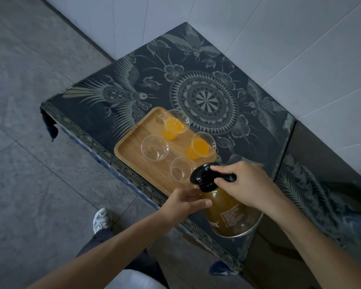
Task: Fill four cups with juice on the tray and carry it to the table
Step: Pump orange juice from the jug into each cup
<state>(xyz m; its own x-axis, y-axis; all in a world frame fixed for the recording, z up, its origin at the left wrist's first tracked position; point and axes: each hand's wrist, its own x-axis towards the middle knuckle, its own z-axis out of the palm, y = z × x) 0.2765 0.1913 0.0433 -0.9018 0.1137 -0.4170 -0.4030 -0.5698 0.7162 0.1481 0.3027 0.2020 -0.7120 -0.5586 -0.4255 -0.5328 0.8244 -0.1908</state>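
Note:
A wooden tray [131, 155] lies on the patterned dark tabletop [206, 101], near its front edge. On it stand two clear cups holding orange juice, one at the far end [173, 127] and one at the right [200, 148]. Two empty clear cups stand nearer, one at the left [154, 148] and one by the jug [180, 168]. A glass jug of juice [227, 209] with a black lid and handle is tilted toward the near empty cup. My right hand [246, 182] grips the black handle. My left hand [186, 201] steadies the jug's neck.
White tiled walls [279, 38] close the corner behind the table. A second covered surface [313, 184] adjoins at the right. Grey tiled floor [40, 142] spreads to the left. My shoe [101, 220] stands by the table's front edge.

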